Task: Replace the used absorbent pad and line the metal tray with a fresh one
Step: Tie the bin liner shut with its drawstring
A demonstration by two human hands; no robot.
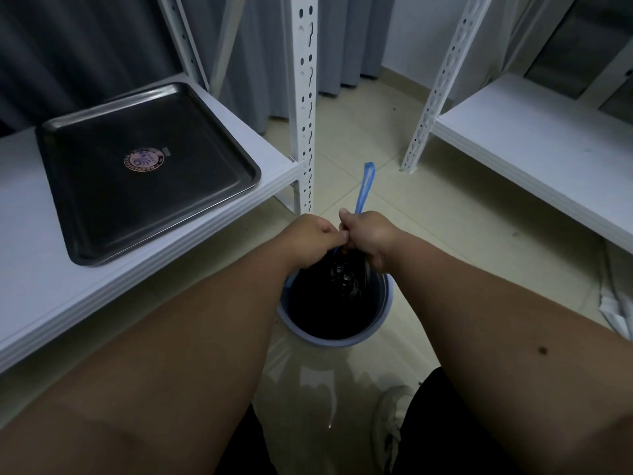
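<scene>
Shelf [239,214] w/ tray [102,207], round label [144,160] unreadable.

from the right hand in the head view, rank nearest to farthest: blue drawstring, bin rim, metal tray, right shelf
Measured from the right hand:
1. blue drawstring, gripped in it, sticking up.
2. bin rim, just below.
3. metal tray, on the left shelf.
4. right shelf: about as far as the tray, too close to call.
</scene>
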